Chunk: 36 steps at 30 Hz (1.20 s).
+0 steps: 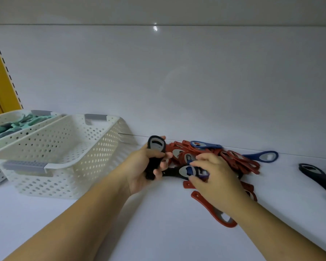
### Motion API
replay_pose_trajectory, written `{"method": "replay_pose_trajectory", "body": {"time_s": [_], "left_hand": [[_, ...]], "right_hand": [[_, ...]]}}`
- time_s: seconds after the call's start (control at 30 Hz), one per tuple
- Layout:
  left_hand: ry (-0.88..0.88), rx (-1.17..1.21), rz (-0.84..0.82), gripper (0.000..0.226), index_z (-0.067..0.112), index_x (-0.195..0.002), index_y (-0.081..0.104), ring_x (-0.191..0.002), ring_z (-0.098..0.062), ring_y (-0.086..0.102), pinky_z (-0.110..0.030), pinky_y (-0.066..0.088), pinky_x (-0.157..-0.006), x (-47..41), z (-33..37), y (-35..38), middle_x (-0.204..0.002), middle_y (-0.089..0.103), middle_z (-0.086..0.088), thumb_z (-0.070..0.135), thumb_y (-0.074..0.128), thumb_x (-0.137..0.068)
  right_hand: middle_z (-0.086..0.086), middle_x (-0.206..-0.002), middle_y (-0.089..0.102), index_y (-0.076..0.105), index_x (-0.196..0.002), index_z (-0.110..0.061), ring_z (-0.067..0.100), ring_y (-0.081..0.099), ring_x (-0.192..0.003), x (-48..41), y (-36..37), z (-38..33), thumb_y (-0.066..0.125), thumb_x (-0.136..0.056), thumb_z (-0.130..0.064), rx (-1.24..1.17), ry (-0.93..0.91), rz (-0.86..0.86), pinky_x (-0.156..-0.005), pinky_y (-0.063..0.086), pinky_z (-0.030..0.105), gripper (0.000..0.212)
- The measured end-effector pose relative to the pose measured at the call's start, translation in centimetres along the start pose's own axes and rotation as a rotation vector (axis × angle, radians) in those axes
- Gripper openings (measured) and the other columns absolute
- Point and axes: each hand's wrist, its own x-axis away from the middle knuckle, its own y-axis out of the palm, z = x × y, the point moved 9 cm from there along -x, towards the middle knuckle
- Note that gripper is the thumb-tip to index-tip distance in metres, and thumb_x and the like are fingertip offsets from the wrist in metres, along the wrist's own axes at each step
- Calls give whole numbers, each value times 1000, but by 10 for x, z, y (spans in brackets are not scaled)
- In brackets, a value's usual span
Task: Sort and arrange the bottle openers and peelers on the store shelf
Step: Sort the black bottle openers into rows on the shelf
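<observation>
The white shelf (83, 223) is carrying two perforated baskets at its left end, the nearer basket (94, 157) sitting in front of the farther basket (0, 117), which is holding teal peelers (17, 123). Toward the back edge, right of the baskets, a heap of red openers (239, 161) is sprawling, with dark openers (312, 172) lying apart near the right edge. The left hand (141, 166) is curling its fingers round a black opener (155, 147), holding it upright. The right hand (215, 176) is pinching a blue opener (191, 170) on the heap. They look light, stiff and slick, so gripping across the handle seems safest.
</observation>
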Motion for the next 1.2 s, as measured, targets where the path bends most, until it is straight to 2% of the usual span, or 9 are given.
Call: {"method": "replay_pose_trajectory", "body": {"time_s": [0.17,0.37,0.47,0.57,0.7,0.8,0.97,1.1,1.2], "left_hand": [[14,71,83,46,31,-119,53,-42,-12,42,-13,30,-33,-1,2,-10,-68,55,-9,-1,37,-90],[143,57,171,40,25,-115,57,-50,-17,46,-24,40,-42,-3,14,-22,-69,48,-9,2,36,-89],[120,18,166,27,15,-111,58,-55,-23,56,-29,51,-49,-1,14,-22,-68,51,-11,7,38,-94],[-4,-95,65,22,5,-110,56,-63,-28,64,-38,59,-55,3,0,-5,-79,60,-17,19,43,-99],[-181,-507,-317,32,12,-114,55,-65,-25,68,-26,53,-47,19,-35,30,-89,69,-14,35,56,-91],[-259,-575,-533,25,17,-113,54,-59,-17,63,-20,47,-44,30,-51,43,-90,67,-13,18,58,-88],[-229,-328,-547,38,24,-125,55,-55,-15,55,-17,42,-40,26,-37,44,-94,66,-16,20,55,-87],[-213,-358,-562,48,26,-128,51,-54,-17,56,-18,43,-39,28,-37,47,-96,65,-19,8,52,-84],[-100,-244,-425,61,25,-125,55,-46,-16,48,-15,38,-36,20,-11,35,-82,61,-17,-5,48,-73]], "right_hand": [[-15,-116,54,66,-109,-29,8,44,-112,-5,15,0,60,-89,-38,110,30,-59,-99,41,30,23],[-7,-101,60,65,-107,-18,9,53,-93,-4,-24,10,47,-97,-25,-45,52,232,-75,42,16,22],[-14,-89,60,63,-105,-23,5,59,-85,2,-36,18,45,-97,-25,-229,93,246,-66,46,12,19],[-23,-86,61,64,-98,-32,-3,60,-86,7,-29,10,51,-95,-23,-391,53,102,-68,49,9,16],[-18,-95,67,71,-100,-32,-2,63,-91,9,-14,-5,63,-89,-19,-397,-39,9,-77,53,15,19],[-10,-96,68,65,-94,-43,-2,65,-80,11,-11,1,66,-87,-16,-501,44,5,-68,54,18,28],[-5,-80,72,62,-96,-36,8,67,-62,12,-10,11,69,-84,-11,-644,158,-35,-60,55,22,29],[-7,-95,73,66,-97,-31,11,71,-75,12,-8,-2,68,-82,0,-819,111,-55,-63,54,22,35],[-18,-103,70,62,-104,-36,7,69,-87,14,-5,-6,66,-85,-7,-807,97,-57,-71,54,23,35]]}}
